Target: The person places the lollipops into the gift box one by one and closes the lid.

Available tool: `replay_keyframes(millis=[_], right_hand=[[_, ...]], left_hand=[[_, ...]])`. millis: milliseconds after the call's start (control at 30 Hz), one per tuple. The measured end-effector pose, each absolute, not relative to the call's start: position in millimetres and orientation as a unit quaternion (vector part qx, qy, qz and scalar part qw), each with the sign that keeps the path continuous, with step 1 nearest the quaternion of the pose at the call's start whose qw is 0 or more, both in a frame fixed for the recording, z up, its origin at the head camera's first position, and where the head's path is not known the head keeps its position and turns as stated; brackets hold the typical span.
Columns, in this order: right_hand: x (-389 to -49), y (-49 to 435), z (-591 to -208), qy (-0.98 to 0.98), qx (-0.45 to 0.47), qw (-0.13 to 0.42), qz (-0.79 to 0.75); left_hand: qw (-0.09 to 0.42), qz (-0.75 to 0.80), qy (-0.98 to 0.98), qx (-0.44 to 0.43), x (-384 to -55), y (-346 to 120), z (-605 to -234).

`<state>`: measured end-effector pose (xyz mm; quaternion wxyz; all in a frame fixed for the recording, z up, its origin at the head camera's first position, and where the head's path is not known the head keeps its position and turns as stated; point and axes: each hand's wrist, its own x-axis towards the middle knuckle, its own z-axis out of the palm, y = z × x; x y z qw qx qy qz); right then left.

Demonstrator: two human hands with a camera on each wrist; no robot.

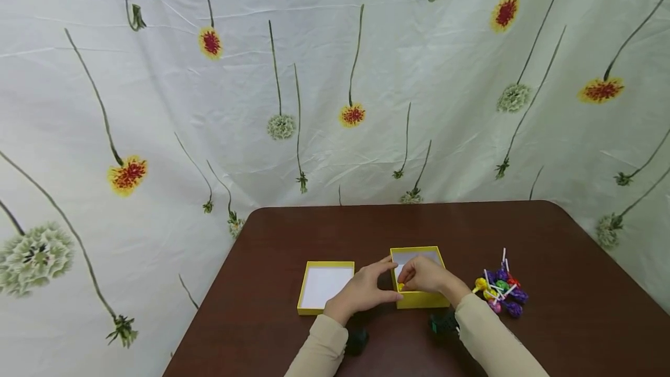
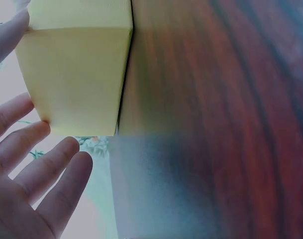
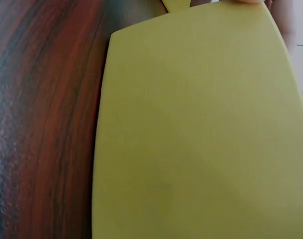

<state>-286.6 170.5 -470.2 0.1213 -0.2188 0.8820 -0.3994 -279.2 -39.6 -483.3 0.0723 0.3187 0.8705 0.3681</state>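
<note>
At lower centre, my left hand (image 1: 362, 290) grips the yellow box (image 1: 423, 300) — my right hand (image 1: 425, 275) pinches a yellow lollipop (image 1: 401, 287) inside.

1. Box (image 1: 423, 300): looks like stiff card, its outer walls smooth and matt.
2. Lid (image 1: 328, 287): the same card look, with a flat, papery white inside.
3. Tabletop (image 1: 314, 231): dark wood grain, smooth, with a soft gloss.
4. Lollipops (image 1: 501, 285): shiny wrappers, foil or plastic unclear; smooth sticks.
5. Backdrop (image 1: 314, 74): printed cloth, creased, faintly sheeny.
6. Sleeves (image 1: 494, 333): matt cloth.
</note>
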Motion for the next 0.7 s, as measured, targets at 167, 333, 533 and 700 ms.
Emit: replay_keyframes(millis=[167,333,533,700], right_hand=[[-288.9,170.0,-470.3,0.883,-0.224,0.117,-0.396],[-289.0,170.5,-470.5,0.884,-0.221,0.124,-0.393],[-288.7,171.3,-468.5,0.884,-0.195,0.131,-0.404],[-284.1,175.4,-466.2,0.878,-0.179,0.129,-0.424]], left_hand=[[0.069,0.369,0.871,0.316,-278.3,-39.4,-481.5],[0.074,0.37,0.871,0.314,-277.3,-39.2,-481.2],[0.069,0.37,0.87,0.319,-278.8,-39.6,-482.8],[0.075,0.372,0.869,0.317,-277.4,-39.8,-483.6]])
